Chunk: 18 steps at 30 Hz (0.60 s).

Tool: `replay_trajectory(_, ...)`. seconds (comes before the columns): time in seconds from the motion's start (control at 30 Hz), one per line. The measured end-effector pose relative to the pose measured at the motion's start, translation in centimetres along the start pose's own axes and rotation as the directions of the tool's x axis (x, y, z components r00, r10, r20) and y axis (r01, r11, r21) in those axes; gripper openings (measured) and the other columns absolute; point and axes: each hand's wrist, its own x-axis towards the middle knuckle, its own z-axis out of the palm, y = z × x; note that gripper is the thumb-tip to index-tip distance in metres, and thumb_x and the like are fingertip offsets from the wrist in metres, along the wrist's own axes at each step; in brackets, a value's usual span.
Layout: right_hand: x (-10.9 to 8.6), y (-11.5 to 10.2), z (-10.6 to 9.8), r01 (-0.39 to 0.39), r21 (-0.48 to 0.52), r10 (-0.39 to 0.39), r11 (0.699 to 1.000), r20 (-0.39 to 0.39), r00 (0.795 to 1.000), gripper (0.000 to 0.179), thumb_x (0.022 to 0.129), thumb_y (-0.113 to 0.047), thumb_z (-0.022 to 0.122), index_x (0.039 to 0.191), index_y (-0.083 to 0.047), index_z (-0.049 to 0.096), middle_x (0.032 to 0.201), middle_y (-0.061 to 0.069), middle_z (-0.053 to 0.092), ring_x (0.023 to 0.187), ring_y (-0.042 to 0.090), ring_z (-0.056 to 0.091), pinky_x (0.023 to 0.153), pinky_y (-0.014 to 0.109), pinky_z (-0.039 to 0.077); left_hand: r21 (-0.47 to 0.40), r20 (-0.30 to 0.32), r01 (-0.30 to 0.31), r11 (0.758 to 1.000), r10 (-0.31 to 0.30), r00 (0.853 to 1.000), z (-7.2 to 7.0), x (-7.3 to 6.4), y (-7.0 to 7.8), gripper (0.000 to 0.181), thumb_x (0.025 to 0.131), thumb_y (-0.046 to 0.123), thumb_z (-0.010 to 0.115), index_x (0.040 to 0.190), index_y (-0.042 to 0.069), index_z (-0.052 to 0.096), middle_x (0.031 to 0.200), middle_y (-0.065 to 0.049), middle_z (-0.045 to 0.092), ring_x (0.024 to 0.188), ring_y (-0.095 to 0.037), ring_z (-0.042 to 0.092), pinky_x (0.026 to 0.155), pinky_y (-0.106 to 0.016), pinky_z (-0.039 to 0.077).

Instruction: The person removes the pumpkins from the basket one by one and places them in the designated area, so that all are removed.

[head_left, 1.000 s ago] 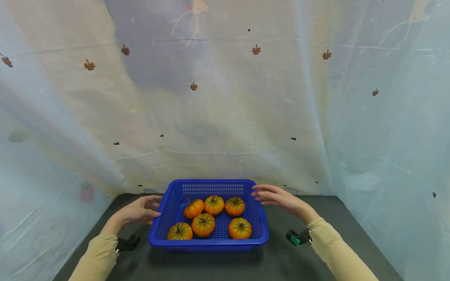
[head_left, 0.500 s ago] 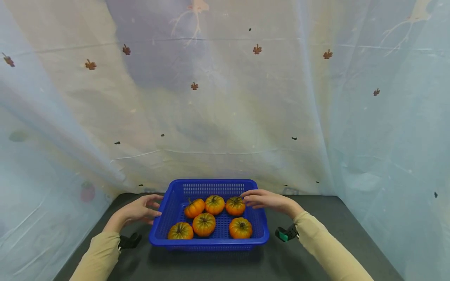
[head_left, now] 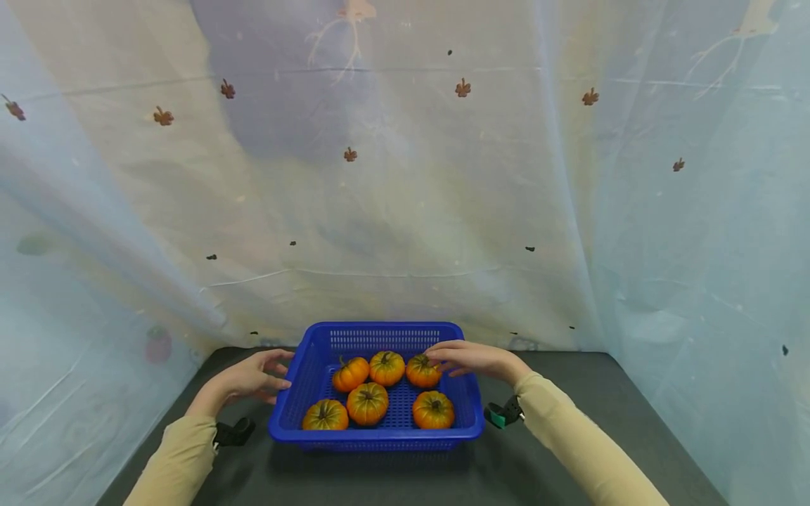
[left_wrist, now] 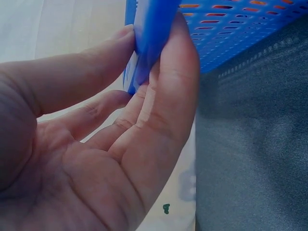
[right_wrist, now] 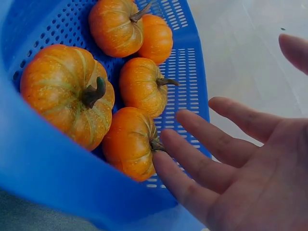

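A blue plastic basket holds several small orange pumpkins with greenish ribs and brown stems. At its left side my left hand pinches the rim; the left wrist view has the thumb on one side of the rim and the fingers on the other. My right hand reaches over the right rim, above the back right pumpkin. Seen from the right wrist, the fingers are spread and nearly straight, with fingertips right at the stem of the nearest pumpkin.
Beneath the basket lies a dark table. A pale printed plastic sheet hangs behind and along both sides, close to the basket's back edge. A black wristband shows under the left sleeve, and another with a green patch under the right.
My right hand has moved left from the basket's right rim to over the back right pumpkin. The left hand keeps its place on the rim, and the basket and pumpkins stay put.
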Motion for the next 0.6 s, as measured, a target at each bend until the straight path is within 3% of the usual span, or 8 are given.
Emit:
replay_trajectory(0.3,1.6,0.3,0.5,-0.045,-0.061,0.045,0.997,0.0,0.999,0.048,0.099,-0.041,0.049,0.134,-0.009,0.054,0.13,0.017,0.054,0.124,0.039,0.045,0.101,0.056,0.037,0.004,-0.007,0.002,1.0,-0.002,1.0,-0.1,0.1,-0.3,0.072,0.081,0.01,0.076,0.14,-0.002,0.038,0.111,-0.018,0.059,0.085,-0.028,0.064,0.068,-0.046,0.057)
replay_trajectory(0.6,2.9,0.3,1.4,-0.134,-0.121,0.131,0.984,-0.026,0.991,0.057,0.095,-0.047,0.053,0.134,-0.006,0.054,0.123,0.015,0.058,0.12,0.037,0.049,0.096,0.055,0.042,0.001,0.024,-0.022,1.0,0.022,0.999,-0.2,0.1,-0.4,0.072,0.083,0.01,0.074,0.141,-0.004,0.035,0.112,-0.02,0.057,0.085,-0.028,0.064,0.068,-0.046,0.057)
